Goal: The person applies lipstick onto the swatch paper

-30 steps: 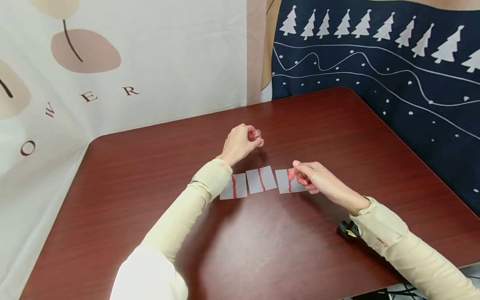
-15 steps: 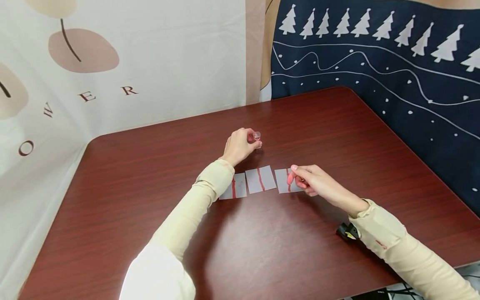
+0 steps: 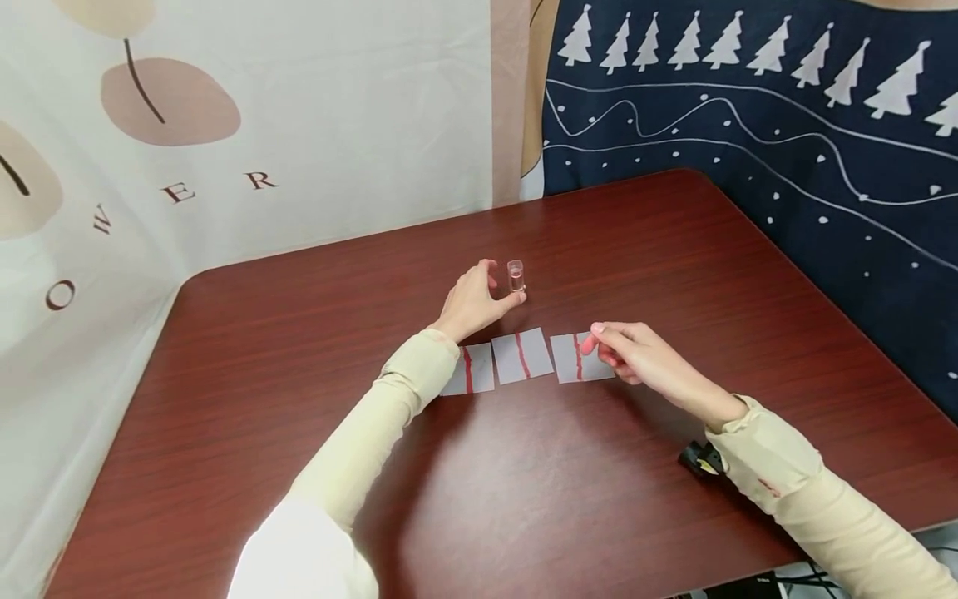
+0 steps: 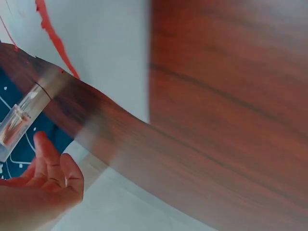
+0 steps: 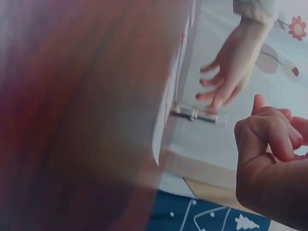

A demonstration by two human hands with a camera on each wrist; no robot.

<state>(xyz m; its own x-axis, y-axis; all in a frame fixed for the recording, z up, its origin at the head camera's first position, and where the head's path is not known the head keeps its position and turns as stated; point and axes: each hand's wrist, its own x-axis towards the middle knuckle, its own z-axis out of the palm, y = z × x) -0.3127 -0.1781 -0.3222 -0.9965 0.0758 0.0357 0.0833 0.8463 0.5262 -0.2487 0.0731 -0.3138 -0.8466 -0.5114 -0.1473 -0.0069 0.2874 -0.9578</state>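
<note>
My left hand [image 3: 476, 301] is at the far middle of the table, fingers spread beside a small clear bottle [image 3: 516, 281] that stands upright. The left wrist view shows the fingers apart from this bottle [image 4: 15, 126], which looks transparent with a clear cap. My right hand [image 3: 638, 353] hovers over the right paper square [image 3: 565, 359]; its fingers are loosely curled and nothing shows in them. Two more white squares lie in the row, a middle one [image 3: 509, 359] and a left one [image 3: 482, 373] partly behind my left wrist. Each bears a red line down it.
The dark red-brown wooden table [image 3: 524, 482] ends at a pale printed cloth [image 3: 359, 100] behind and a navy tree-patterned cloth [image 3: 748, 141] on the right. A black device [image 3: 699, 457] is at my right wrist. Cables [image 3: 812, 576] show below the front edge.
My left hand lowered the bottle slightly, and its fingers have come away, leaving the bottle standing. The right hand stays nearly still, and so do the paper squares.
</note>
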